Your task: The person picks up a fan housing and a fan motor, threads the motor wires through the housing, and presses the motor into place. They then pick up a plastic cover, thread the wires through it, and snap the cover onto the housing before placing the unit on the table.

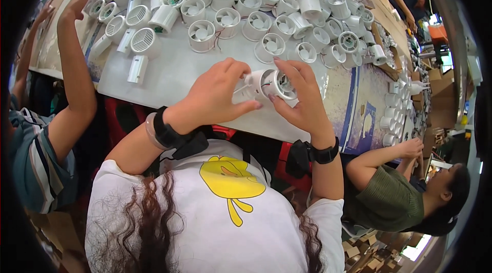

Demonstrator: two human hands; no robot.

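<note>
Both my hands hold one small white round fan unit [270, 84] just above the near edge of the grey table [174, 75]. My left hand [212, 96] wraps around its rear end, thumb on top. My right hand [302, 96] cups the round front face, with fingertips on its rim. Thin wires show inside the housing. Each of my wrists carries a black band.
Several white fan housings [202, 34] and grilled covers [144, 41] crowd the far half of the table. A co-worker's arm [77, 68] reaches onto the table at the left. Another person in a green shirt [389, 204] works at the right, beside more white parts [392, 119].
</note>
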